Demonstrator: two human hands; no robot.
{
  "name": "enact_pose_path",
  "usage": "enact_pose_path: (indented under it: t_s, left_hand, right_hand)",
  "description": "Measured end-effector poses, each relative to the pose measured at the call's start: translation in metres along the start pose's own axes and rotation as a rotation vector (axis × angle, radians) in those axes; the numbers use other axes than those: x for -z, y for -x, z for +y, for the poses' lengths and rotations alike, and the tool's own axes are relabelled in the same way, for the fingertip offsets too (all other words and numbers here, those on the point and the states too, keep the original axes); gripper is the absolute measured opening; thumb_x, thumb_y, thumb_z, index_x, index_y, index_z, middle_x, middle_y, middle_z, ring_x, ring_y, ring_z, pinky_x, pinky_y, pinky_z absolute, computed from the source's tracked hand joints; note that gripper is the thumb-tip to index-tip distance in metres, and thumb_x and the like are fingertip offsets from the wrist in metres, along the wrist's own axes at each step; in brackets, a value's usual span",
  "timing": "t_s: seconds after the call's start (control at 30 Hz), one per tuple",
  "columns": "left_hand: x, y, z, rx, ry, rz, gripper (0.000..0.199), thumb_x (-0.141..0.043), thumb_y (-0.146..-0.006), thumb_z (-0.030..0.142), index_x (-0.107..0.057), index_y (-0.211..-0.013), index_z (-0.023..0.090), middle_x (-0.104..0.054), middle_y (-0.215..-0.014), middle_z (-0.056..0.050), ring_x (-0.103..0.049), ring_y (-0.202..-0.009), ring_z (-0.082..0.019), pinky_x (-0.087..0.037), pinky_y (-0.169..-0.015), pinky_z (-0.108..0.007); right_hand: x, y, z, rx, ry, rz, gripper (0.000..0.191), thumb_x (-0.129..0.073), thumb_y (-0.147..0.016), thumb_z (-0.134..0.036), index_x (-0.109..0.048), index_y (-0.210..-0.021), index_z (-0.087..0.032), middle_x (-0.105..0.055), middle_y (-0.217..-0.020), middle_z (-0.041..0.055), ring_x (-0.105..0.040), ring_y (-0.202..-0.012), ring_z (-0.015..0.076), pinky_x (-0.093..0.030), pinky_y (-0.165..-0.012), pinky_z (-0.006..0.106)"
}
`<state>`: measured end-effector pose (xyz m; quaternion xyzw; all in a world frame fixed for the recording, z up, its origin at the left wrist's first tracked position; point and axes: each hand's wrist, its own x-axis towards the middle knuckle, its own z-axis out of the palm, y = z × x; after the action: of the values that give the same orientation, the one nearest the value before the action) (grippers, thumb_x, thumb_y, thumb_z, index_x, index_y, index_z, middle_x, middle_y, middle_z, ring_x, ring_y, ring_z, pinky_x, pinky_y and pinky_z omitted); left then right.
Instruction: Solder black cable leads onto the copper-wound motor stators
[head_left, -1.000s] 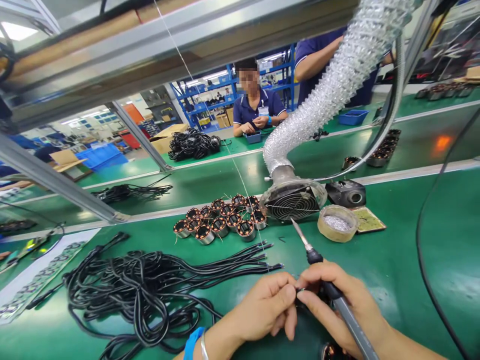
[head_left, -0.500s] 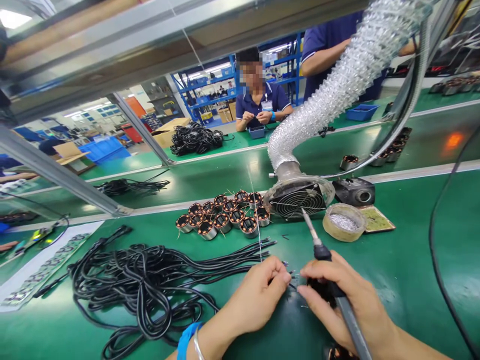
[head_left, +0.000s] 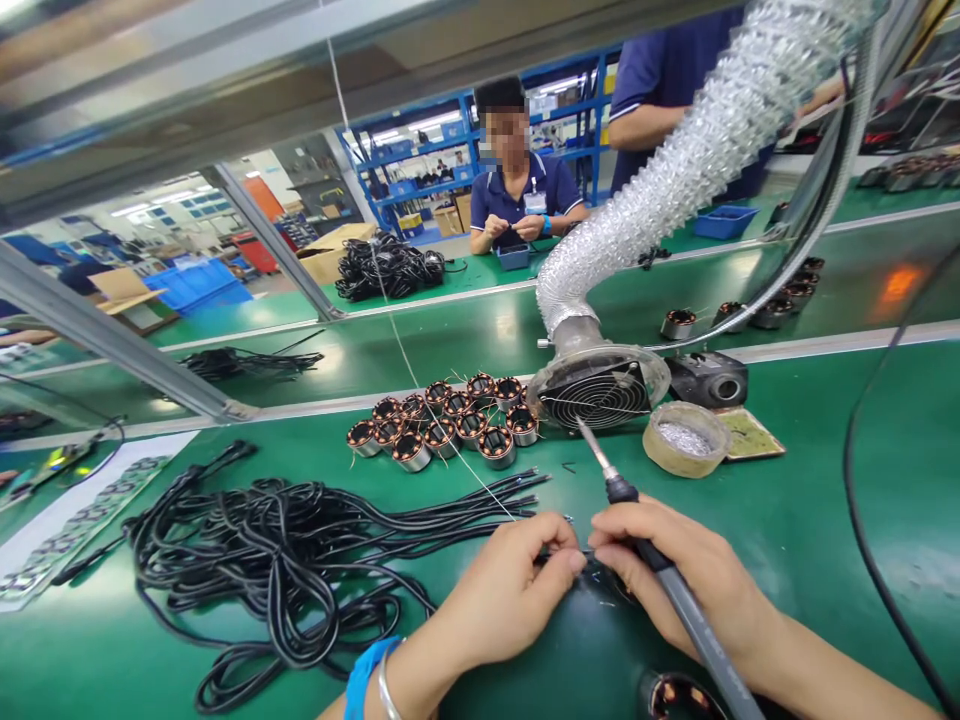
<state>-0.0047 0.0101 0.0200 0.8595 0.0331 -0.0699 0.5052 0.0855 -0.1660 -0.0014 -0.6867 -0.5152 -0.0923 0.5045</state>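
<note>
My left hand [head_left: 517, 585] is closed in a pinch at the ends of black cables [head_left: 300, 540], which lie looped on the green bench to the left; a thin solder wire [head_left: 450, 440] runs down to it. Beside it, fingertips nearly touching, my right hand [head_left: 682, 570] is wrapped round a soldering iron [head_left: 660, 565] whose tip points up at the fan. Something small and dark lies between the two hands, mostly hidden. One copper-wound stator [head_left: 679, 697] sits at the bottom edge, below my right hand.
Several stators [head_left: 442, 425] stand behind the cables. Near them are a round extraction fan [head_left: 592, 395] with a silver duct [head_left: 652, 190], a tub of metal shavings [head_left: 686, 440] and a sponge tray [head_left: 752, 435]. A person [head_left: 525, 200] sits across the bench; another stands further right.
My right hand has moved left, its fingertips closer together and nearer my left hand. The iron's tip has shifted left. The view has shifted slightly.
</note>
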Motion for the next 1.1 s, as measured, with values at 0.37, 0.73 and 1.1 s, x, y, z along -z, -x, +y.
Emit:
enact_pose_path:
  t_s: [0.37,0.73,1.1]
  left_hand:
    - [-0.015,-0.012,-0.019,0.113,0.534,-0.026,0.041,-0.062,-0.078,0.056,-0.049,-0.071,0.018,-0.037,-0.06,0.006,-0.028,-0.057,-0.01,-0.023,-0.055,-0.023]
    - [-0.021,-0.017,-0.031,0.145,0.507,0.083,0.021,-0.056,-0.076,0.035,-0.052,-0.067,0.017,-0.044,-0.06,0.004,-0.033,-0.058,-0.01,-0.026,-0.055,-0.023]
    - [-0.014,-0.023,-0.025,0.119,0.419,0.059,0.015,-0.055,-0.073,0.03,-0.054,-0.067,0.016,-0.047,-0.06,0.004,-0.035,-0.054,-0.009,-0.028,-0.052,-0.021]
  right_hand:
    - [-0.012,0.015,0.004,-0.208,-0.034,0.053,0.025,-0.061,-0.089,-0.014,-0.055,-0.109,-0.026,-0.067,-0.086,-0.0047,-0.067,-0.073,0.0083,-0.054,-0.071,0.016]
    - [0.034,0.015,-0.01,-0.119,0.175,0.05,0.038,-0.052,-0.094,-0.018,-0.054,-0.131,-0.025,-0.071,-0.086,0.0,-0.068,-0.072,0.0134,-0.056,-0.064,0.021]
    - [0.04,0.019,-0.014,-0.231,0.214,0.132,0.011,-0.056,-0.087,-0.02,-0.063,-0.094,-0.026,-0.07,-0.08,-0.0026,-0.068,-0.065,0.0134,-0.053,-0.053,0.018]
